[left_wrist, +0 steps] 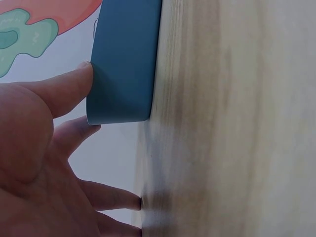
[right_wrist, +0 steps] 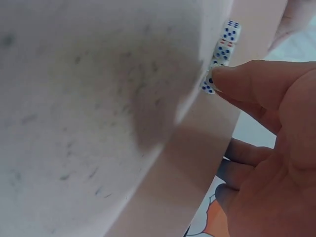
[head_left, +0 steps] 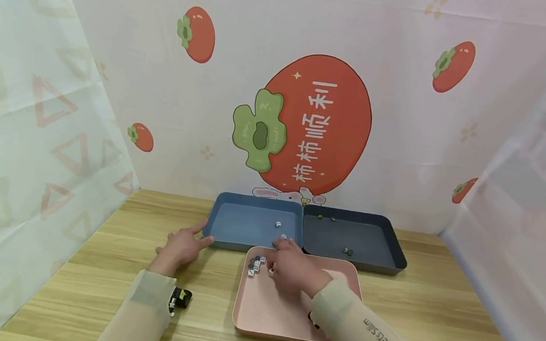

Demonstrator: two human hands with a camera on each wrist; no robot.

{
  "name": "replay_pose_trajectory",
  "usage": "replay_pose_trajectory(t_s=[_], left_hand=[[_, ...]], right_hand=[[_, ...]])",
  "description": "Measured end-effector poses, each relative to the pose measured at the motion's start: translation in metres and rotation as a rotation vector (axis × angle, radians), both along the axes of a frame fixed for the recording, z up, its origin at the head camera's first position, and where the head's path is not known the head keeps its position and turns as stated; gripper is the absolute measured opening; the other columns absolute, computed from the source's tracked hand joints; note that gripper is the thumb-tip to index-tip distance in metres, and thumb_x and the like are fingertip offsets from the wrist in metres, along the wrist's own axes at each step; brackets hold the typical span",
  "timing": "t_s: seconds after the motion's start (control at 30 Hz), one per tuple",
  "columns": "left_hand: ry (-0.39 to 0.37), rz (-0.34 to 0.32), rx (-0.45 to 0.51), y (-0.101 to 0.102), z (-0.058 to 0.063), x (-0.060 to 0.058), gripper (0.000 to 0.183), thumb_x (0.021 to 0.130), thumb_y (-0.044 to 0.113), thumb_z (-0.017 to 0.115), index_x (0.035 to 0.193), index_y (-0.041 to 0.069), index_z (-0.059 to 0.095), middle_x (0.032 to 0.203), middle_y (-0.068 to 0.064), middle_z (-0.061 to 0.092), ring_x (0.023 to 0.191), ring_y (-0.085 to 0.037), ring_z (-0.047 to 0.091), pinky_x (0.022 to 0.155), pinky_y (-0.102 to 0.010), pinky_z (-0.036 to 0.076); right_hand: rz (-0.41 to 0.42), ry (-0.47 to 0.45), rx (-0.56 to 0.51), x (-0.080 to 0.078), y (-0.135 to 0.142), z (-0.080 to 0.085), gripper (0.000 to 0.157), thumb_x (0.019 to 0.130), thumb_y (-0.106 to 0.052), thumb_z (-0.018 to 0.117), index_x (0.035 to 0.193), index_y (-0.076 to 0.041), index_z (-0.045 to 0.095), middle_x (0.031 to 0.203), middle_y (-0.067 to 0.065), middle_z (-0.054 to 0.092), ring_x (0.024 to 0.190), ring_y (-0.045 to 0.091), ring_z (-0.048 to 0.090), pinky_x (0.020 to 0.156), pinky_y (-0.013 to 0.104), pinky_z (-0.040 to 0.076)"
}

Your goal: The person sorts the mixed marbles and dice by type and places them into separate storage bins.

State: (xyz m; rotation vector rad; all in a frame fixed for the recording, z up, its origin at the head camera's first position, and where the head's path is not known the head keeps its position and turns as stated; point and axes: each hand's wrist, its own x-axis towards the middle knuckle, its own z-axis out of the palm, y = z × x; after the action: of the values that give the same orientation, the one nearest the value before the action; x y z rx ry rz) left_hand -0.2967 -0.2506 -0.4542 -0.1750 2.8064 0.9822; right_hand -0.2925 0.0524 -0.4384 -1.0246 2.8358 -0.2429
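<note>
My right hand (head_left: 291, 268) reaches over the far left part of the pink tray (head_left: 260, 327). Between its thumb and forefinger it pinches a white die (head_left: 271, 272), mostly covered by the fingers. Several white dice (head_left: 257, 266) with small dark pieces (head_left: 252, 262) lie grouped in that tray's far left corner; in the right wrist view, dice (right_wrist: 230, 31) line up beyond the thumb. Thumb and forefinger of my left hand (head_left: 182, 246) touch the near left corner of the blue tray (left_wrist: 123, 74), fingers spread. Two white dice (head_left: 278, 224) sit in the blue tray's right part.
A dark grey tray (head_left: 359, 236) adjoins the blue one on the right, with several small dark-and-gold pieces (head_left: 347, 251) in it. The pink tray stands in front of both on the wooden table (head_left: 435, 312). Printed cloth (head_left: 400, 148) hangs behind and along the sides.
</note>
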Motion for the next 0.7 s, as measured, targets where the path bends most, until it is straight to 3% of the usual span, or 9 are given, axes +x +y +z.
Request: replay_pose_trajectory(t_s=[0.17, 0.37, 0.5, 0.7], left_hand=[[-0.006, 0.002, -0.001, 0.0, 0.001, 0.0, 0.071, 0.097, 0.057, 0.055, 0.158, 0.03, 0.03, 0.155, -0.024, 0.033, 0.132, -0.07, -0.004, 0.087, -0.089, -0.006], [-0.007, 0.0, 0.009, 0.0, 0.002, 0.0, 0.072, 0.096, 0.058, 0.055, 0.158, 0.03, 0.03, 0.155, -0.023, 0.033, 0.132, -0.069, -0.004, 0.087, -0.089, -0.006], [-0.01, 0.004, 0.014, 0.0, 0.002, 0.001, 0.072, 0.097, 0.057, 0.056, 0.158, 0.03, 0.03, 0.155, -0.023, 0.033, 0.133, -0.068, -0.005, 0.088, -0.088, -0.006], [-0.008, 0.001, 0.019, 0.0, 0.001, 0.001, 0.072, 0.097, 0.057, 0.056, 0.158, 0.03, 0.03, 0.155, -0.023, 0.033, 0.133, -0.069, -0.006, 0.087, -0.088, -0.007]], right_hand=[[-0.017, -0.011, -0.109, -0.007, 0.003, 0.011, 0.01, 0.092, -0.01, 0.066, 0.096, -0.015, 0.074, 0.128, 0.009, 0.063, 0.139, 0.033, 0.038, 0.115, 0.056, 0.022], [-0.259, 0.043, -0.34, -0.016, 0.01, 0.027, 0.011, 0.09, -0.009, 0.07, 0.1, -0.013, 0.074, 0.141, 0.018, 0.052, 0.138, 0.036, 0.039, 0.116, 0.054, 0.02], [-0.37, 0.079, -0.347, -0.025, 0.015, 0.03, 0.014, 0.093, -0.009, 0.066, 0.104, -0.012, 0.074, 0.143, 0.017, 0.05, 0.139, 0.036, 0.037, 0.116, 0.053, 0.022], [-0.451, 0.028, -0.346, -0.035, 0.022, 0.026, 0.019, 0.093, -0.008, 0.065, 0.11, -0.01, 0.073, 0.146, 0.015, 0.047, 0.137, 0.034, 0.039, 0.109, 0.052, 0.036]])
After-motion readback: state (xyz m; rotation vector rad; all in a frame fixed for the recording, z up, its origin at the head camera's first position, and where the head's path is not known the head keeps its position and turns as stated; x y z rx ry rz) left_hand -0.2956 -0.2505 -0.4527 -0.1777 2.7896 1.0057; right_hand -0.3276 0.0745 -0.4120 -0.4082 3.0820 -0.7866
